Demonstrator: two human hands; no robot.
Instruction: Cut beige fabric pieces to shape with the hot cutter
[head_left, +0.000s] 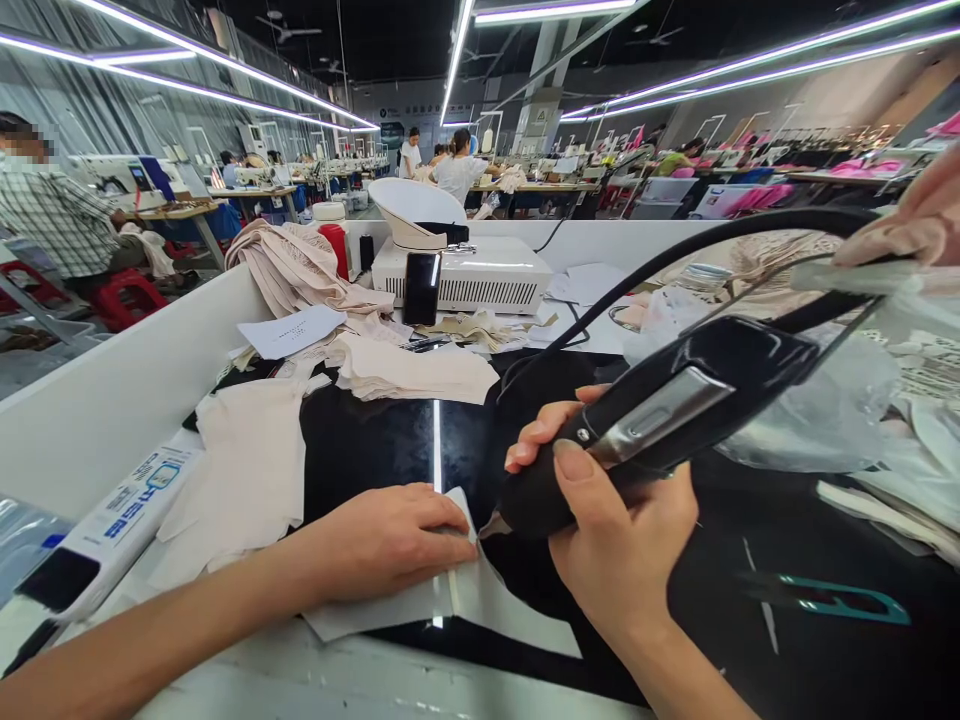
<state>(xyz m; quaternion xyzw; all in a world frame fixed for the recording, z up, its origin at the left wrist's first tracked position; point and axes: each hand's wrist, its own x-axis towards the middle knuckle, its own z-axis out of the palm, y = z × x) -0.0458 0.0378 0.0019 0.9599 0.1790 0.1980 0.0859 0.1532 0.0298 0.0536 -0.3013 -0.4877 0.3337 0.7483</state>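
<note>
My right hand [611, 520] grips a black corded hand tool [675, 400], its metal tip touching the edge of a white fabric piece [480, 600] on the black worktop [375, 440]. My left hand [394, 540] lies on that fabric piece just left of the tip, fingers curled together and pressing it down. The tool's black cable [675, 255] arcs up and away to the right.
Stacks of beige fabric pieces [405, 370] and a paper slip [292, 330] lie behind. A white machine [480, 270] with a black phone-like object stands at the back. Teal-handled snips [832, 598] lie at right. Plastic bags [840, 400] at right. Other workers sit at distant tables.
</note>
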